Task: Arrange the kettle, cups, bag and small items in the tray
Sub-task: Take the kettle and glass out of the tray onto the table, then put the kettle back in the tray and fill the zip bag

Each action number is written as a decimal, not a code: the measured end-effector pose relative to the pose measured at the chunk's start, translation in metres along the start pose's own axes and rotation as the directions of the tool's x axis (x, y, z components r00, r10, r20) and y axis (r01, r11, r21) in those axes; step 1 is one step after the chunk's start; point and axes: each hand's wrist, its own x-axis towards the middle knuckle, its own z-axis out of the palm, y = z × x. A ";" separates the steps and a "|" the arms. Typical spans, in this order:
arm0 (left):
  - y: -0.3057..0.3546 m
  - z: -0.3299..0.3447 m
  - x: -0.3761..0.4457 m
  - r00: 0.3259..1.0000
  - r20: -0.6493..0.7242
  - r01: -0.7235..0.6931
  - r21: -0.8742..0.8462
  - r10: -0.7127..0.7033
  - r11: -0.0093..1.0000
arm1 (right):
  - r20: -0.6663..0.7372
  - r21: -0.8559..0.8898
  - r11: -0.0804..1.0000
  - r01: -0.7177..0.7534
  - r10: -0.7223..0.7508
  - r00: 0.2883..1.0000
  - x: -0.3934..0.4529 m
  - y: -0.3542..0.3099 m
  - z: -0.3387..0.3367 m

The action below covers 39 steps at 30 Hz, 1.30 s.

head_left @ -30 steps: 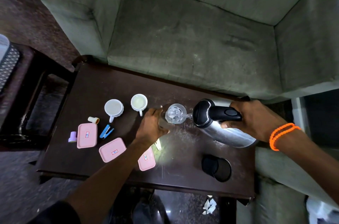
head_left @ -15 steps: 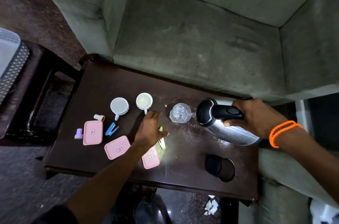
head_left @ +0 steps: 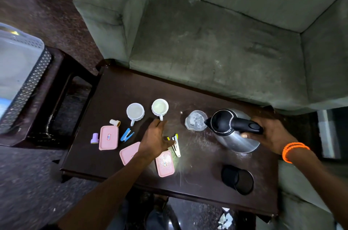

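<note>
My right hand (head_left: 271,135) grips the black handle of the steel kettle (head_left: 231,132), its spout over a clear glass (head_left: 195,120) on the dark table (head_left: 120,86). My left hand (head_left: 154,139) hovers open just below the handle of a white cup (head_left: 160,106), holding nothing. A second white cup (head_left: 135,111) stands to its left. Three pink lidded boxes (head_left: 108,137) (head_left: 128,152) (head_left: 165,163), a blue stapler (head_left: 126,135), a yellow-and-white stapler (head_left: 176,145), a lilac cap (head_left: 94,138) and a small white tube (head_left: 114,122) lie around. The mesh-sided tray (head_left: 28,83) sits at far left.
A black cup holder (head_left: 237,179) lies on its side near the table's front right. A green sofa (head_left: 216,41) stands behind the table. The tray rests on a dark side stool (head_left: 62,71) left of the table. Crumpled paper (head_left: 225,220) lies on the floor.
My left hand let go of the glass and slid left toward the nearer white cup. The kettle stays tilted at the glass. The camera view shifted left.
</note>
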 end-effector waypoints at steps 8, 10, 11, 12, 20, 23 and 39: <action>-0.017 -0.025 -0.019 1.000 -0.014 -0.005 -0.084 0.004 0.996 | 0.003 0.165 0.982 -0.093 0.093 0.996 -0.027 -0.008 -0.031; -0.018 -0.034 -0.025 1.000 -0.020 -0.003 -0.113 0.000 0.994 | -0.004 0.217 0.970 -0.109 0.112 0.994 -0.031 -0.018 -0.046; -0.018 -0.039 -0.029 1.000 -0.023 0.006 -0.122 -0.009 0.993 | -0.019 0.242 0.964 -0.109 0.117 0.993 -0.032 -0.024 -0.053; -0.018 -0.045 -0.031 0.999 -0.029 0.014 -0.129 -0.018 0.992 | -0.028 0.266 0.958 -0.104 0.115 0.993 -0.032 -0.031 -0.059; -0.026 -0.111 -0.046 0.983 -0.179 0.007 -0.180 -0.039 0.984 | -0.030 0.445 0.893 0.061 -0.053 0.998 0.003 -0.135 -0.078; -0.040 -0.149 -0.042 0.953 -0.292 0.021 -0.201 -0.080 0.979 | -0.037 0.523 0.842 0.132 -0.132 0.991 0.034 -0.188 -0.070; -0.210 -0.368 -0.021 0.615 -0.682 0.311 -0.252 -0.396 0.916 | -0.170 0.693 0.591 0.413 -0.422 0.890 0.216 -0.518 0.049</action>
